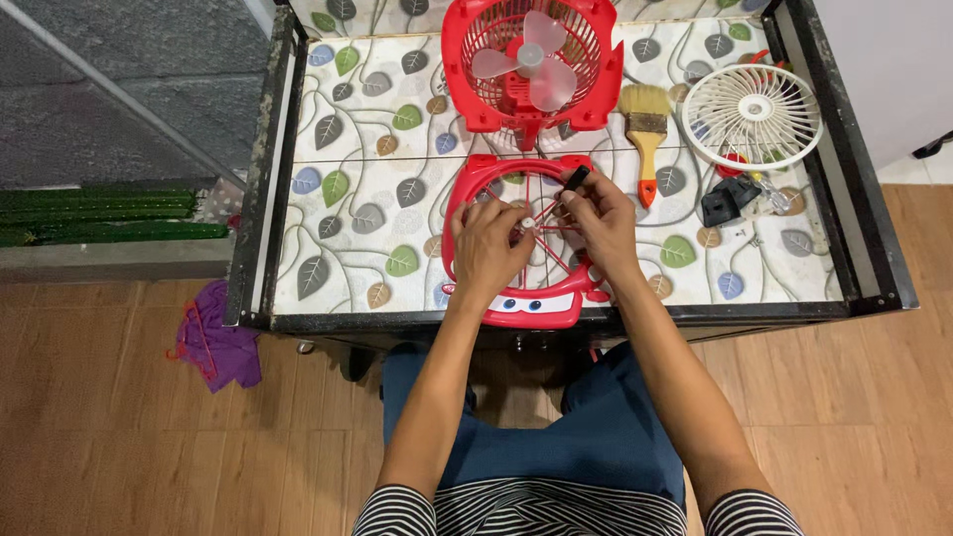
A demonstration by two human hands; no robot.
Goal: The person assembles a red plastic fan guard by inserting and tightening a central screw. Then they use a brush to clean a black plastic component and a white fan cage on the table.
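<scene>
While you sit at the desk (328, 139) with its leaf-patterned top, the head view shows both your hands gathered over the red front grille (516, 298) that lies flat near the desk's front edge, its cartoon-eyed lower rim toward you. Your left hand (491, 248) has its fingers curled together at the grille's hub, pinching what seems to be a small white piece at the centre; your right hand (596, 223) is closed around a short black-handled tool (577, 179), likely a small screwdriver, its tip hidden behind the fingers. Just beyond stands the red fan body (531, 65) with pale pink blades, and to its right lie a paintbrush (645, 124), a white round grille (751, 114) and a black part (725, 199) with small bits beside it. Judging from this, you are working on the hub fitting of the front grille. The next move seems to call for a steady left pinch and the tool kept square to the hub, so nothing slips between the thin spokes.
</scene>
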